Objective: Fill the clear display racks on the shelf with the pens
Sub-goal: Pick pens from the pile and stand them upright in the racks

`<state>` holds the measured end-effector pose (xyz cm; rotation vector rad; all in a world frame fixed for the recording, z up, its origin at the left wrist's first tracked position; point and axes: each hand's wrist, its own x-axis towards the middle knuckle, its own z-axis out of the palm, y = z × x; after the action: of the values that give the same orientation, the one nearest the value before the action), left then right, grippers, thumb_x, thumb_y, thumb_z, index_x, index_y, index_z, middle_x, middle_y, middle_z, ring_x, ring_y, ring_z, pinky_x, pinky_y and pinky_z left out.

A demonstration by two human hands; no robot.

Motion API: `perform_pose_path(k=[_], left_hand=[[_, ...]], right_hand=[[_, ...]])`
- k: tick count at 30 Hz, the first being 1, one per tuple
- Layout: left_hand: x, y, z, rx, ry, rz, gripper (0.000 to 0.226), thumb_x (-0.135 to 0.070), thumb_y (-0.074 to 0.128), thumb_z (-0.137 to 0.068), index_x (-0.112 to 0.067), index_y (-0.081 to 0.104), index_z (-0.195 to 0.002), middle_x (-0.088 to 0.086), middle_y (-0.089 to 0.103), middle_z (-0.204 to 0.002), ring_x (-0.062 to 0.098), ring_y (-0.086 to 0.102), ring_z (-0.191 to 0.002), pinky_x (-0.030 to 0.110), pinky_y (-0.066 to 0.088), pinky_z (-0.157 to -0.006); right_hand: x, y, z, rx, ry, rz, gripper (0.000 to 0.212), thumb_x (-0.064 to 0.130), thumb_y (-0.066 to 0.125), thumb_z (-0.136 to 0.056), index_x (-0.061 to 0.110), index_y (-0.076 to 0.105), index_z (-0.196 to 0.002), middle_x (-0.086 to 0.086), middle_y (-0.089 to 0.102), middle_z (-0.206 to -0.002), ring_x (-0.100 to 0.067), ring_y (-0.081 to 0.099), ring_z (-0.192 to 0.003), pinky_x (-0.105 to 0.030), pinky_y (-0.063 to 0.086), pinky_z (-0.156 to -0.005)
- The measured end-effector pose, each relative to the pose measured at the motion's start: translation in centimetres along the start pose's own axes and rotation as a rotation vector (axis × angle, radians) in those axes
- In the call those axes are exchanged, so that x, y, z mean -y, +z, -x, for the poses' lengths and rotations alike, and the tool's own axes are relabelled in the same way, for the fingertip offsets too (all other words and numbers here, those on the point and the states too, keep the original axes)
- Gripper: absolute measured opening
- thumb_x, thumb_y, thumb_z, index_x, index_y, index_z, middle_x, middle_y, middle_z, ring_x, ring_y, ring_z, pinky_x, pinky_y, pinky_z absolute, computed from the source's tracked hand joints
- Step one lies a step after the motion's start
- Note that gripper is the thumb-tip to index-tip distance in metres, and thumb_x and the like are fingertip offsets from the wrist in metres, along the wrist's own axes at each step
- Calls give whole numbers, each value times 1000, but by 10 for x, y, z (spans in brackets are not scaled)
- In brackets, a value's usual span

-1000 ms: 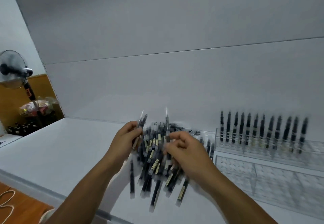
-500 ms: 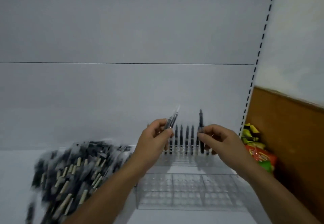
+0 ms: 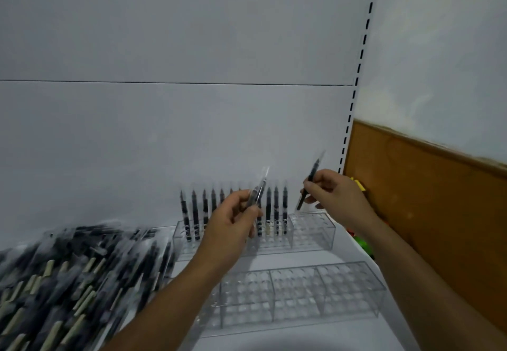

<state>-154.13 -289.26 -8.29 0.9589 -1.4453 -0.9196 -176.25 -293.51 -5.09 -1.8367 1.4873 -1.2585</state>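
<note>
My right hand (image 3: 337, 199) pinches 1 black pen (image 3: 308, 186) between thumb and fingertips. The pen is tilted, its lower end just above the right section of the back rack (image 3: 312, 230), where I see no pens yet. My left hand (image 3: 233, 224) grips a small bundle of spare pens (image 3: 258, 194), tips up; blur stops me counting them. That hand sits right in front of the standing row (image 3: 194, 213), which fills the rack's left and middle sections.

The main risk, as I judge it, is the tilt. If the pen goes down slanted, it could catch on a hole's edge or land in the wrong hole. The rack looks light, so a sideways push might slide it along the shelf (image 3: 288, 256). I also worry about my left knuckles, which are close enough to the seated pens that a twitch could knock some askew. The bundle is held loosely enough that 1 pen could slip out.

Nearer to me the front rack (image 3: 301, 293) holds nothing. The loose pile (image 3: 76, 268) lies well to the left, and a careless forearm could scatter it.
</note>
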Motion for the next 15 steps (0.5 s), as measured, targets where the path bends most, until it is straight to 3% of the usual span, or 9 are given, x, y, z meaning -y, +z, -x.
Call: perform_pose_path(k=[3, 7, 15], left_hand=[[1, 1, 1, 26, 11, -30, 18, -16, 56, -96, -32, 62, -101, -15, 64, -75, 3, 54, -57, 13, 44, -54], [1, 1, 1, 31, 1, -31, 16, -18, 56, -95, -30, 62, -103, -7, 66, -83, 2, 55, -58, 13, 44, -54], [1, 2, 2, 52, -7, -44, 18, -19, 56, -95, -32, 61, -106, -4, 67, -89, 2, 57, -59, 14, 47, -57]], right_hand=[[-2, 1, -4, 31, -18, 74, 9, 23, 63, -95, 14, 65, -93, 0, 73, -88, -6, 71, -76, -42, 58, -78], [-4, 4, -7, 54, -37, 102, 7, 24, 63, -94, 18, 64, -90, 3, 73, -87, -5, 71, -76, -42, 58, -80], [-4, 4, -13, 108, -43, 143, 13, 25, 65, -93, 12, 65, -93, 1, 74, -86, -5, 71, -76, -39, 58, -80]])
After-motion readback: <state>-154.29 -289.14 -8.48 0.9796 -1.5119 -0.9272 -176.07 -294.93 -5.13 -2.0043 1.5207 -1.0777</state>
